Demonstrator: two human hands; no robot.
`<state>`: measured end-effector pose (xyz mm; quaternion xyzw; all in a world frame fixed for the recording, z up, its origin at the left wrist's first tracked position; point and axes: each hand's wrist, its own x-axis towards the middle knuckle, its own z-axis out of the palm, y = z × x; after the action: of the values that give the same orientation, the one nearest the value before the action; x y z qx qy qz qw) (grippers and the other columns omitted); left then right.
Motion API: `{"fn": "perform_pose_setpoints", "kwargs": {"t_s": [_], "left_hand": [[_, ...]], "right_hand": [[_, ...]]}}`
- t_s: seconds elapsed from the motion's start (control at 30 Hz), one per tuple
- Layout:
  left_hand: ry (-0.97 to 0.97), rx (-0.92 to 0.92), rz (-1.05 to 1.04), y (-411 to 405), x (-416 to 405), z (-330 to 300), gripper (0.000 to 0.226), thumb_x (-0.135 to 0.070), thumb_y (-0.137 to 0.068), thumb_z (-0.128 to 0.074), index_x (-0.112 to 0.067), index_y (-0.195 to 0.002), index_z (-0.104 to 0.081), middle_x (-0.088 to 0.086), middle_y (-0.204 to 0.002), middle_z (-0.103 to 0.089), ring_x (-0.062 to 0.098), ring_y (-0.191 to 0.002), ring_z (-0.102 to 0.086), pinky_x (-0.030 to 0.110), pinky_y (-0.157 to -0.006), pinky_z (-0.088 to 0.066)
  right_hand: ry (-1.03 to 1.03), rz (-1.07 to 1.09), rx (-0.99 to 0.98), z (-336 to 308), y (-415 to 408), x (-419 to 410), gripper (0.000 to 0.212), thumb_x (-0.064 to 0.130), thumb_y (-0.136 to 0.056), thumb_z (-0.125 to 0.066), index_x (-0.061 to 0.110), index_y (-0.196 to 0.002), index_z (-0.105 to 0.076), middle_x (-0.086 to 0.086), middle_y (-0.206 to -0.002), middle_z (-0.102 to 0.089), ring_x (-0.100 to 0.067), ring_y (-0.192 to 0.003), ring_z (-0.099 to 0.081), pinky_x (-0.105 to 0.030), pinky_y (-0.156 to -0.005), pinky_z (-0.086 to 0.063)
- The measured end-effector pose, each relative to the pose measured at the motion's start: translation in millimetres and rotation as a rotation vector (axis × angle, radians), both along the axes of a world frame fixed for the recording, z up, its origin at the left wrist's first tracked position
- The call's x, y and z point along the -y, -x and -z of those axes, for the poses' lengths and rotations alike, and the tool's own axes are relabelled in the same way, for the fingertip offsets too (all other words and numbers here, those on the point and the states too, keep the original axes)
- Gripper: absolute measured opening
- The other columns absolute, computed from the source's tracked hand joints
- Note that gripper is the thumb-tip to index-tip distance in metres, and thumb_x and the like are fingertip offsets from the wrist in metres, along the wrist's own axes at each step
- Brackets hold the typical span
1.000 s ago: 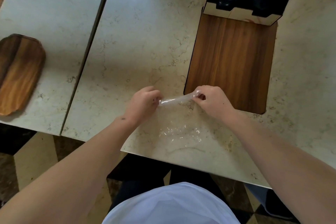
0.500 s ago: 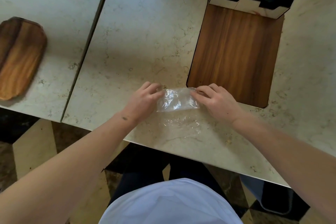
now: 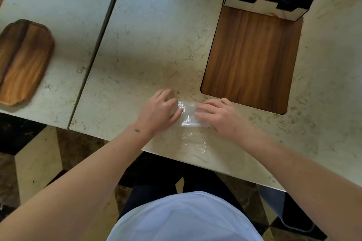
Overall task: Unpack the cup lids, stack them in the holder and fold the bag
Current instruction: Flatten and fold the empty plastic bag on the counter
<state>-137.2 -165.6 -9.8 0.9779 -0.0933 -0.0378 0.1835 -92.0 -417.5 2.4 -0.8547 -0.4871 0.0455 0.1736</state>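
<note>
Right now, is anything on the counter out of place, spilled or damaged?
Nothing stands out. Both hands, left hand and right hand, press the clear bag flat on the marble counter; no spill or damage shows.

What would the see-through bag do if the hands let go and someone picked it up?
The clear bag would probably flop and sag, since it looks thin and crinkled. The fold may spring partly open, because the left hand and right hand are pressing it flat on the marble table. It likely weighs almost nothing and could slide on that smooth top.
</note>
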Motion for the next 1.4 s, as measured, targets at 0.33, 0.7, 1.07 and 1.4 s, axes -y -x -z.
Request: {"fn": "perform_pose_setpoints", "kwargs": {"t_s": [0.33,0.7,1.07,1.4], "left_hand": [[0.047,-0.116,-0.310,22.4,13.2,1.0,0.051,-0.033,-0.088,-0.075,-0.004,-0.125,-0.057,0.014,-0.109,-0.057,0.029,-0.101,-0.051,0.037,-0.088,-0.049],[0.501,-0.645,-0.809,31.0,14.0,-11.0,0.017,-0.016,-0.077,-0.085,-0.012,-0.083,-0.069,0.001,-0.079,-0.070,0.016,-0.066,-0.066,0.031,-0.059,-0.054],[0.904,-0.730,-0.724,30.8,-1.4,-19.7,0.014,-0.010,-0.087,-0.075,-0.021,-0.082,-0.068,-0.002,-0.078,-0.074,0.005,-0.057,-0.059,0.015,-0.047,-0.042],[0.473,-0.629,-0.380,30.1,13.1,-20.9,0.022,-0.006,-0.083,-0.076,-0.022,-0.069,-0.068,-0.007,-0.077,-0.067,0.008,-0.074,-0.062,0.021,-0.068,-0.045]], "right_hand": [[0.070,0.405,-0.264,17.6,22.8,-3.9,0.018,0.036,-0.090,-0.071,0.019,-0.095,-0.072,0.000,-0.118,-0.062,-0.021,-0.113,-0.054,-0.043,-0.093,-0.048],[0.145,0.907,-0.544,15.7,47.0,-22.7,0.041,0.060,-0.079,-0.073,0.033,-0.104,-0.055,0.013,-0.101,-0.056,-0.015,-0.102,-0.051,-0.039,-0.095,-0.046],[-0.048,0.858,-1.061,-7.6,18.3,-2.5,0.028,0.032,-0.083,-0.083,0.020,-0.105,-0.071,0.008,-0.075,-0.055,0.006,-0.057,-0.053,-0.010,-0.052,-0.038],[0.062,0.755,-0.813,9.3,18.2,6.7,0.027,0.034,-0.082,-0.082,0.016,-0.070,-0.066,0.004,-0.064,-0.060,-0.013,-0.059,-0.053,-0.028,-0.056,-0.039]]}}
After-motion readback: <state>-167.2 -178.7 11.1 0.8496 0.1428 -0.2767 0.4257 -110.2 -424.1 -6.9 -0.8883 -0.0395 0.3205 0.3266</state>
